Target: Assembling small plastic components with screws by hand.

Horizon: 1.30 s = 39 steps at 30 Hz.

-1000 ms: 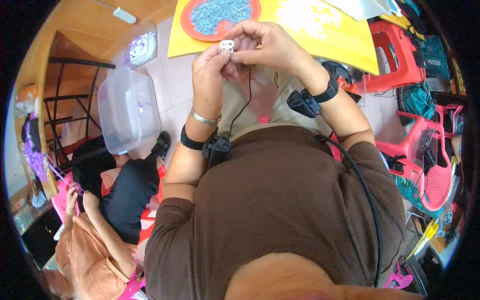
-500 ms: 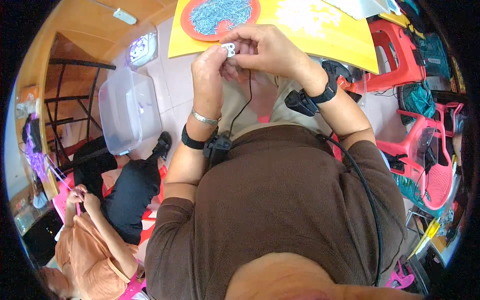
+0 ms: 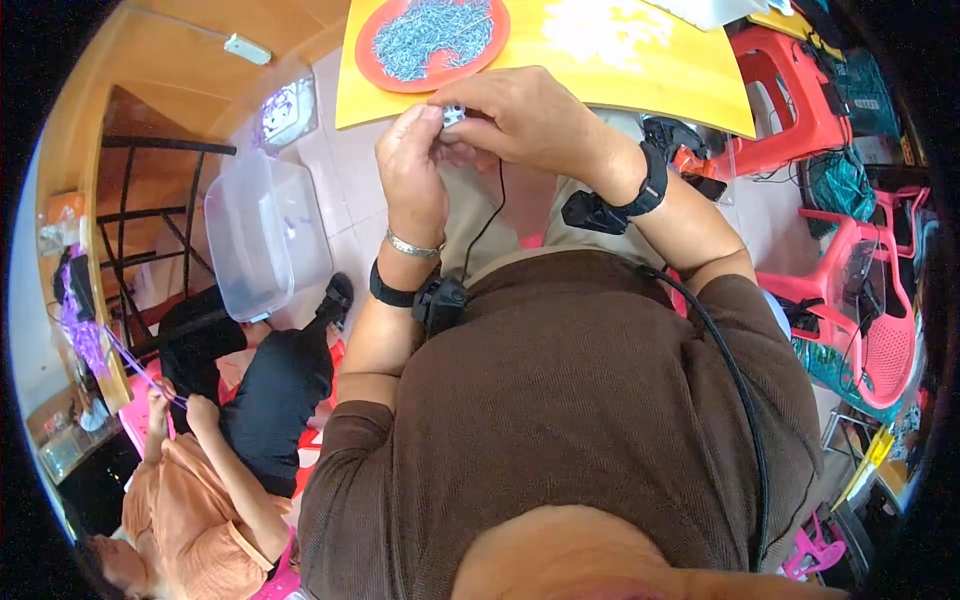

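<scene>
Noted at upper centre: left grip (image 3: 410, 150) clenched on small white piece (image 3: 453, 115), thumb at its left side. Seen just above, cut off by the top edge: red plate (image 3: 405, 86) of thin bluish-grey slivers (image 3: 430, 35). Recorded at the piece's right: right grip (image 3: 528, 115), likewise grasping, partly covering it; some fingertips hidden. Observed right of upper centre, on yellow worktop (image 3: 690, 95): white bits (image 3: 605, 35), washed out, shapes indistinct.

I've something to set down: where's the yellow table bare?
On the table, between red plate and white pieces, and between those pieces and its right edge. Crowded: the plate of grey bits and the near edge by the right hand.
</scene>
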Motion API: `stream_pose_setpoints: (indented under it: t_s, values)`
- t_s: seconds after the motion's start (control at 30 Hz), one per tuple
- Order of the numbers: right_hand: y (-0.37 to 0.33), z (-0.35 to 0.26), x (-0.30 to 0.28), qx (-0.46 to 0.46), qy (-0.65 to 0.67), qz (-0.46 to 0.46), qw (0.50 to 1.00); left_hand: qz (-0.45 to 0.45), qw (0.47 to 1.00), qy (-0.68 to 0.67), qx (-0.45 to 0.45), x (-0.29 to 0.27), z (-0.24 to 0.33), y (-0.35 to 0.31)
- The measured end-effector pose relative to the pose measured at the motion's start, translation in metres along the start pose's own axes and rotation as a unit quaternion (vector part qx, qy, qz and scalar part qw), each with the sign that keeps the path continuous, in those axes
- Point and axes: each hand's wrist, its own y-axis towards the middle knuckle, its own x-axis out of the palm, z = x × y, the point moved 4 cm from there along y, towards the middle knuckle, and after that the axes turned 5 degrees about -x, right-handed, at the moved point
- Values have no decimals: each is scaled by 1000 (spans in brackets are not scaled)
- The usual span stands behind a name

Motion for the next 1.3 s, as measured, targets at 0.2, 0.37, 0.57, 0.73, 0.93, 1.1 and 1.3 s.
stream_pose_setpoints:
  t_s: [0.2, 0.37, 0.57, 0.73, 0.93, 1.1, 1.3]
  values:
    - [1, -5, -3, 5, 14, -15, 1000, 0, 1000, 8, 9, 2, 5, -4]
    - [2, -7, -7, -1, 31, 3, 1000, 6, 1000, 11, 14, 4, 8, -7]
    - [0, -4, -4, -4, 12, 0, 1000, -13, 999, 31, 9, 3, 5, -6]
    - [0, 1, -1, -8, 46, 29, 998, 0, 999, 18, 41, -1, 4, -3]
    - [2, 0, -6, 102, 189, 24, 976, -8, 999, 6, 46, -2, 5, -2]
    - [2, 2, -8, 89, 173, 21, 981, -5, 999, 12, 53, -2, 5, -1]
    - [2, -1, -10, 14, 63, 34, 997, -13, 999, 11, 40, 3, 6, -2]
